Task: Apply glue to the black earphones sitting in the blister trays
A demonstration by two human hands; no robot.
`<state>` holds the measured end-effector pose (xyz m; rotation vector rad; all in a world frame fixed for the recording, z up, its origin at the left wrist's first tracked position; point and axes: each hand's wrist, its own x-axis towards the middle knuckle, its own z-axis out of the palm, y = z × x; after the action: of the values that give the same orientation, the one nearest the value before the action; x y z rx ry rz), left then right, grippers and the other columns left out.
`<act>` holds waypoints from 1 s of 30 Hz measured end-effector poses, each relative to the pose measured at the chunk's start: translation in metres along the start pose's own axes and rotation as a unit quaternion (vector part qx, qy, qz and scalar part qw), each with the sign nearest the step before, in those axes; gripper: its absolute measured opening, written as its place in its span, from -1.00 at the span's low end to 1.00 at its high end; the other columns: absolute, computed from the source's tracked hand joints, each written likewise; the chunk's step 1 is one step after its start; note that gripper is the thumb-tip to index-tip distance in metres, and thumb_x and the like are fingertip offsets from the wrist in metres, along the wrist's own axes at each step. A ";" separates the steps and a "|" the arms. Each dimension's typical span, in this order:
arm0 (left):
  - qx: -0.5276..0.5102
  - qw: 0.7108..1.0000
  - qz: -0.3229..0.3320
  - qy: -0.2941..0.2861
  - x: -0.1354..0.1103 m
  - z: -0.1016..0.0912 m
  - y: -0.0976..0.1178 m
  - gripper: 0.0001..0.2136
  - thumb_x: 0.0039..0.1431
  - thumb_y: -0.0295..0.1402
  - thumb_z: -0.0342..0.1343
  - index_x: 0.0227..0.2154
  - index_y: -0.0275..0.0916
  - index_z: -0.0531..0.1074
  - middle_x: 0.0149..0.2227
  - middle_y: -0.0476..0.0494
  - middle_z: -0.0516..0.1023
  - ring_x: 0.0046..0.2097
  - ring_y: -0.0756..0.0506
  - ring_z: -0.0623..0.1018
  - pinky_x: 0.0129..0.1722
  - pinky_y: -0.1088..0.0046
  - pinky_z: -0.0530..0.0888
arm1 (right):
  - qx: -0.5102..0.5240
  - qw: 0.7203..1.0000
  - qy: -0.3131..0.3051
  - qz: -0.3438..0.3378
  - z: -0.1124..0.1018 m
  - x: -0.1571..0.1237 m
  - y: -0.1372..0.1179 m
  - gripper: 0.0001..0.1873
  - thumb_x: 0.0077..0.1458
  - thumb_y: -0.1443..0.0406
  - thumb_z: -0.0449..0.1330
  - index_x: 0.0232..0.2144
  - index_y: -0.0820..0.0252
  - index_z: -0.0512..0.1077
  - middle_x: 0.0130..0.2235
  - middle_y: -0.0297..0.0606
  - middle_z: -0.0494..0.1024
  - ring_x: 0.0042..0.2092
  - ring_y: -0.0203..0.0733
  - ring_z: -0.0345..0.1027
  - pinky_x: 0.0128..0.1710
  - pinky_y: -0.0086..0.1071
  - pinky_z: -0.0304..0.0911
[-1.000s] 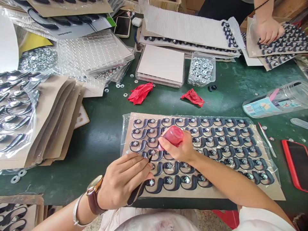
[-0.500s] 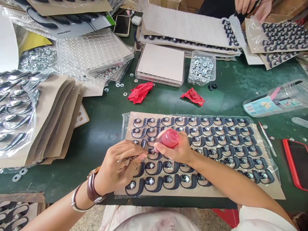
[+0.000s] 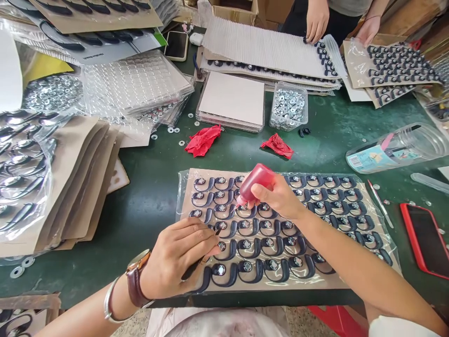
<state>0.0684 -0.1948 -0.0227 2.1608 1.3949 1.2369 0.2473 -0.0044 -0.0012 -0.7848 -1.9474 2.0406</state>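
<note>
My right hand (image 3: 277, 194) grips a red squeeze bottle (image 3: 257, 180), tilted so that its thin nozzle points down and left over the curved parts. My left hand (image 3: 187, 248) pinches dark tweezers (image 3: 191, 270), whose tips reach a part in the left columns. Underneath both hands lies a brown card sheet (image 3: 261, 284) under clear film. Rows of curved dark blue parts (image 3: 245, 267) are fixed on it, each with a round silvery piece at one end. My right hand and the bottle cover a few parts in the upper rows.
Two red cloth scraps (image 3: 203, 140) and a clear box of metal washers (image 3: 289, 106) sit beyond the sheet. To the right are a clear jar (image 3: 393, 147) and a red-cased phone (image 3: 426, 238). Stacked cards (image 3: 66, 187) stand at left. A co-worker's hands (image 3: 317, 21) show at the back.
My right hand has shifted right, and the bottle has swung so its nozzle now shows, pointing down-left. My left hand has turned more palm-down. The co-worker's hands have moved apart.
</note>
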 end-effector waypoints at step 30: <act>0.216 0.972 0.096 -0.010 -0.001 0.011 -0.006 -0.83 0.26 -0.46 0.10 -0.22 -0.47 0.54 -0.22 -0.25 0.63 -0.15 -0.17 0.62 0.00 0.26 0.55 | -0.182 0.947 0.131 -0.230 0.032 0.019 0.034 -0.82 -0.02 0.19 0.34 -0.44 0.14 0.44 -0.49 -0.29 0.58 -0.44 -0.21 0.49 -0.38 -0.39 0.42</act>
<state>0.0730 -0.1903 -0.0337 2.6447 1.5973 1.0396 0.2219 -0.0255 -0.0391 -0.5592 -2.1242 1.2647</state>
